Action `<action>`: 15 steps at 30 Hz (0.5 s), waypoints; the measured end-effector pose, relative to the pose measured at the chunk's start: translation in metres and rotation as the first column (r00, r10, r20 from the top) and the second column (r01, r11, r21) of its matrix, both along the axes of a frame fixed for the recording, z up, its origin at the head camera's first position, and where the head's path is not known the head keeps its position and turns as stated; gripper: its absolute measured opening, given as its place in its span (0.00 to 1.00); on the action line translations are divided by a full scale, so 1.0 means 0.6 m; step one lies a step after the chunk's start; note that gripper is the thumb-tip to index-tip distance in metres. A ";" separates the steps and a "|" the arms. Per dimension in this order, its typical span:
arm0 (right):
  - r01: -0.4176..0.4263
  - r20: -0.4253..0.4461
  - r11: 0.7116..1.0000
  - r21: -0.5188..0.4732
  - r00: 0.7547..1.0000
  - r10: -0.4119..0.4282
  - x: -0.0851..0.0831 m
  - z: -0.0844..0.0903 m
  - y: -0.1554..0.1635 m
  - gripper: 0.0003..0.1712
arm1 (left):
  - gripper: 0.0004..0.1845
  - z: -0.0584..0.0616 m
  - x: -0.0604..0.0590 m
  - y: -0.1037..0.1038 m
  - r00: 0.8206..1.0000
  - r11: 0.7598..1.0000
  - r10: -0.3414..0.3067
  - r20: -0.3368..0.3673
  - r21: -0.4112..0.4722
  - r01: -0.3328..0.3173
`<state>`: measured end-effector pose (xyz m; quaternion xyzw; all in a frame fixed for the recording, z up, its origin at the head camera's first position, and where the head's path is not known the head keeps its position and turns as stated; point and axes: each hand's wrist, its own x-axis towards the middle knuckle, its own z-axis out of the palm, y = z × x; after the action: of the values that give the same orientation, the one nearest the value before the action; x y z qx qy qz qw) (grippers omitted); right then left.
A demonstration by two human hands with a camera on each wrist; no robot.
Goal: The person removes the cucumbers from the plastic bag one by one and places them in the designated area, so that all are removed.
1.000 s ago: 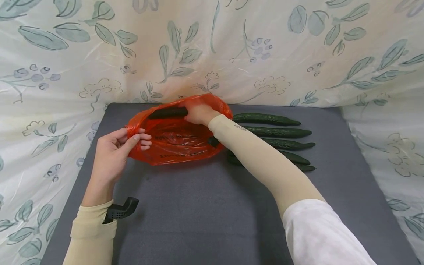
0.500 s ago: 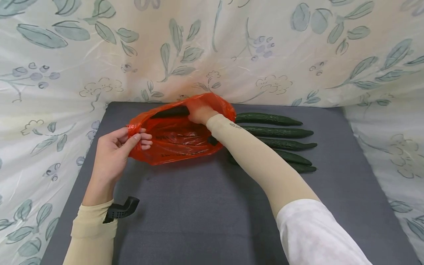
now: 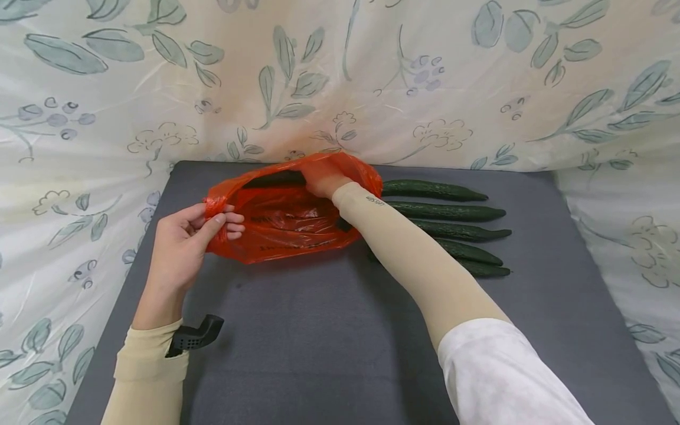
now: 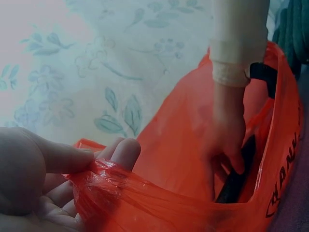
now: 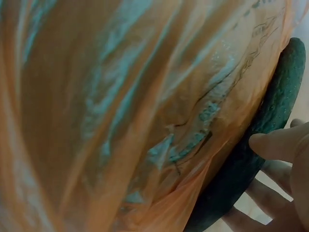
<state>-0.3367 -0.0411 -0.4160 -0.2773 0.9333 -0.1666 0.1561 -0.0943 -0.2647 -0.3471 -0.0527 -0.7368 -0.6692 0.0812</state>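
Pinching orange bag (image 3: 287, 227) rim, left hand (image 3: 183, 245); right hand (image 3: 319, 177) grips cucumber (image 5: 260, 145) inside; grey tabletop (image 3: 329, 348), leaf-print cloth (image 3: 106, 100) behind.

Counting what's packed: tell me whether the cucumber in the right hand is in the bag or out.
In. The right hand holds the cucumber inside the orange plastic bag, whose mouth the left hand holds open.

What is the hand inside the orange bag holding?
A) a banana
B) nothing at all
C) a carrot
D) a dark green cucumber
D: the right hand is inside the orange bag, with its fingers curled round a dark green cucumber, while the left hand holds the bag's rim.
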 end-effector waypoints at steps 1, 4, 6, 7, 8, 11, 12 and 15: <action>0.009 0.013 1.000 -0.007 1.000 -0.009 0.000 -0.001 0.001 0.24 | 0.13 0.000 0.000 0.000 1.000 1.000 0.000 0.001 -0.002 0.000; 0.014 0.021 1.000 -0.019 1.000 -0.013 -0.001 -0.005 0.003 0.22 | 0.13 0.000 -0.001 -0.001 1.000 1.000 -0.001 0.001 -0.007 0.001; 0.001 0.003 1.000 -0.016 1.000 -0.001 -0.002 -0.007 0.003 0.21 | 0.13 0.000 -0.001 0.000 1.000 1.000 -0.003 0.001 -0.006 0.003; 0.011 0.019 1.000 -0.028 1.000 -0.011 -0.002 -0.008 0.003 0.19 | 0.13 0.000 -0.001 0.000 1.000 1.000 -0.002 0.002 -0.008 0.002; 0.004 0.006 1.000 -0.023 1.000 -0.004 -0.003 -0.009 0.004 0.19 | 0.13 0.000 -0.001 0.000 1.000 1.000 -0.001 0.004 -0.009 0.001; 0.107 0.125 0.992 -0.072 0.987 -0.097 -0.004 -0.010 0.005 0.16 | 0.13 0.001 -0.002 0.000 1.000 1.000 0.001 0.010 -0.011 -0.001; 0.148 0.167 0.985 -0.091 0.977 -0.132 -0.003 -0.008 0.005 0.16 | 0.13 0.001 -0.002 0.000 1.000 1.000 0.003 0.013 -0.014 -0.003; 0.288 0.304 0.945 -0.152 0.924 -0.233 0.003 0.003 0.009 0.22 | 0.13 0.002 -0.003 -0.001 1.000 1.000 0.009 0.016 -0.017 -0.008</action>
<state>-0.3346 -0.0359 -0.4144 -0.1375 0.9094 -0.3136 0.2359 -0.0958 -0.2653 -0.3458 -0.0448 -0.7433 -0.6629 0.0776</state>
